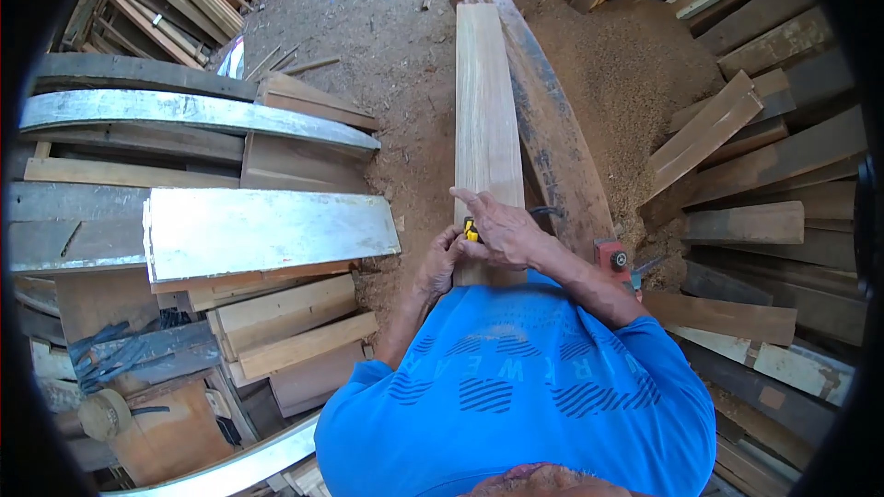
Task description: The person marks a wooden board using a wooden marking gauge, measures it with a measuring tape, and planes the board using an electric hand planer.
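A light wooden board (486,110) stretches away from the blue shirt, its near end close to the body. At the board's left edge my left hand (444,258) is closed around a small yellow and black tool (471,229), which looks like a tape measure. My right hand (500,228) lies over the near part of the board beside the yellow tool, with its index finger stretched toward the left edge. The right palm and whatever may be under it are hidden.
A long brown plank (552,138) lies under and right of the board. A red power tool (611,260) is by the right forearm. Stacked boards (276,235) fill the left side, more planks (746,223) the right. Sawdust (599,55) covers the ground.
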The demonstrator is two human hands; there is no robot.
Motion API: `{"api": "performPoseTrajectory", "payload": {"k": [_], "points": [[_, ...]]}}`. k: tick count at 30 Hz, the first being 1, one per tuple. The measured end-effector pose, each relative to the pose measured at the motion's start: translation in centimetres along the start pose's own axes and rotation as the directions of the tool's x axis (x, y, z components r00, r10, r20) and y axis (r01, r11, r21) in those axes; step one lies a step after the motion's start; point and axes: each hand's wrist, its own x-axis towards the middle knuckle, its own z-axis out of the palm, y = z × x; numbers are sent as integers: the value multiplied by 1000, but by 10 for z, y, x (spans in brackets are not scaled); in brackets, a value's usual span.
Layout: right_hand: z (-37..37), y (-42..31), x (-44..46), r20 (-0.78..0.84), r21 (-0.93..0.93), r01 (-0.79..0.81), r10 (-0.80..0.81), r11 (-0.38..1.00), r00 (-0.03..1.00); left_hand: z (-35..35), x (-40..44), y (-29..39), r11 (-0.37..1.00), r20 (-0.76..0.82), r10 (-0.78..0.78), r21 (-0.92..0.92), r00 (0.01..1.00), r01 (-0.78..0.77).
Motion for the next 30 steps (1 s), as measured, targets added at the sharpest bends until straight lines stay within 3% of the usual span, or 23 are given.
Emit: {"api": "performPoseTrajectory", "payload": {"k": [1, 4, 8, 10, 13, 19, 30], "points": [[1, 3, 0, 19, 1, -3, 3, 1000, 1000, 9, -2, 4, 998, -68, 19, 58, 997, -15], [7, 9, -7, 80, 40, -15, 12, 999, 997, -4, 6, -11, 999, -21, -26, -43, 999, 25], [1, 20, -29, 74, 75, -30, 25, 997, 997, -24, 6, -37, 980, -40, 32, -196, 999, -40], [-13, 38, -48, 117, -24, -73, 75, 997, 990, -4, -2, -19, 959, -152, 13, -277, 988, -55], [-35, 67, -85, 87, 30, -184, 181, 982, 980, 4, -8, -17, 914, -299, -28, -393, 954, -96], [-50, 94, -131, 87, 22, -342, 339, 939, 937, -1, 0, -23, 954, -354, -76, -298, 932, -36], [-40, 105, -139, 32, 33, -341, 340, 940, 940, 0, 0, -12, 955, -345, -160, -292, 925, 57]]}}
